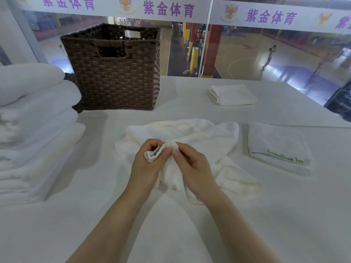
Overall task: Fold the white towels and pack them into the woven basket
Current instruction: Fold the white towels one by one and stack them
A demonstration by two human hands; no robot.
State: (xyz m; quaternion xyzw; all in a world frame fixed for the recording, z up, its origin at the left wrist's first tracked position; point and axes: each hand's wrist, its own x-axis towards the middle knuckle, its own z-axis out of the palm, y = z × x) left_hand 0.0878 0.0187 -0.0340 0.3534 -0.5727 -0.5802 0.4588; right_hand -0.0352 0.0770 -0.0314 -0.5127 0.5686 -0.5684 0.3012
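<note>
At six o'clock, nearest the camera, two bare forearms reached up across a white table (266,224). The left hand (146,164) and right hand (191,168) met at the centre, both with fingers curled, pinching one bunched corner of a crumpled white towel (190,133). A small sewn label showed at that corner between the left fingers. The rest of the towel lay spread and rumpled on the table beneath and beyond the hands.

At three o'clock, just beside the crumpled towel, lay a folded towel with green lettering (279,147). At nine o'clock a tall stack of folded white towels (34,133) sat at the table's left edge. Farther off, at one o'clock, a small folded towel (232,94) rested alone.

At eleven o'clock, at the far side, stood the woven basket (115,73), dark brown, upright, with handle cut-outs. Its inside could not be seen from this angle, so whether any towel was packed could not be told.

The task looked to be midway: several towels lay folded on the table, this one remained unfolded, and the packing seemingly remained to be done.
</note>
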